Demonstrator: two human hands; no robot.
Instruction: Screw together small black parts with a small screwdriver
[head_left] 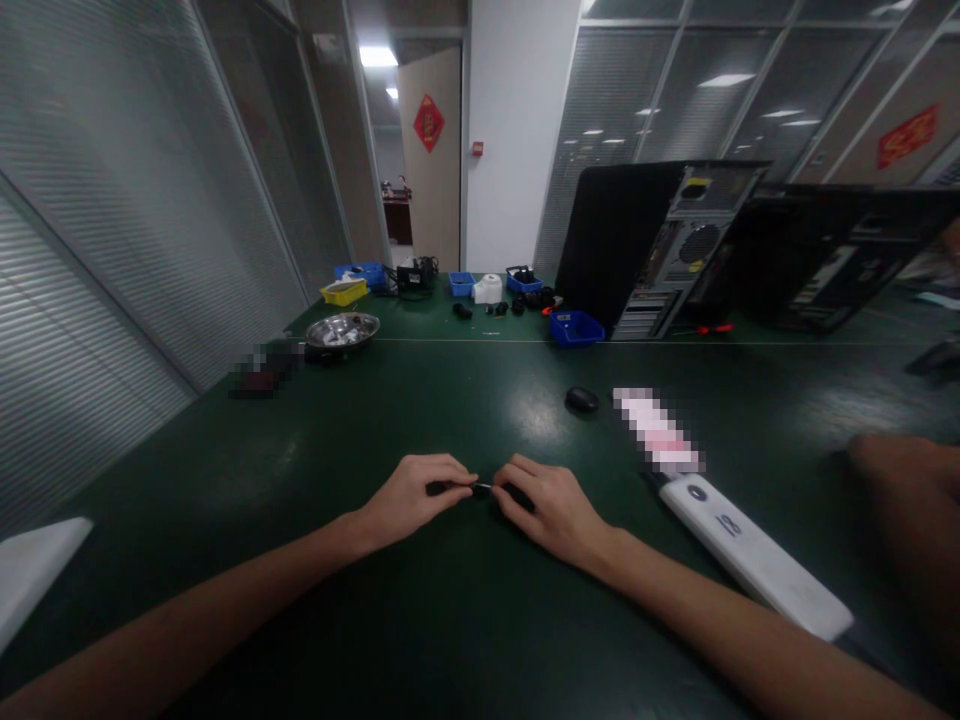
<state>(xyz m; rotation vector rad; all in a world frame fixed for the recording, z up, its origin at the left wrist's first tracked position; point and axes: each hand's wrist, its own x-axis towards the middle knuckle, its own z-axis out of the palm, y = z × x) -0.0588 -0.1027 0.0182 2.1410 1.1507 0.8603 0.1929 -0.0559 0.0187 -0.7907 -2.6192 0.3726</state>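
Head camera view: a small slender item [484, 486] is located just above the tabletop [465, 600], in the narrow gap between the fingertips of the two hands. Its visible portion is dark toward the left and pale, with a slight shine, toward the right. It lies roughly level; the remainder is covered by the fingers, and its exact form is too small to tell.

Beyond it and to the right sits a black rounded object [582, 400], resembling a computer mouse. Right of the hands lies a long white object [756, 555] marked "18", with a pixelated patch at its far end; the right forearm passes over its near side. A metal bowl [343, 332] with pale contents stands far left, near a yellow tray [344, 292]. A blue bin [576, 328] stands beside an upright black computer tower [660, 245]. Another person's arm [911, 490] rests at the right edge. Nothing stands between the camera and the item except the fingers.

The left hand [409, 497] pinches the dark end between thumb and fingers, the other fingers curled. The right hand [559, 508] has thumb and forefinger brought together at the pale end, palm arched above the tabletop. The hands are apart, not touching.
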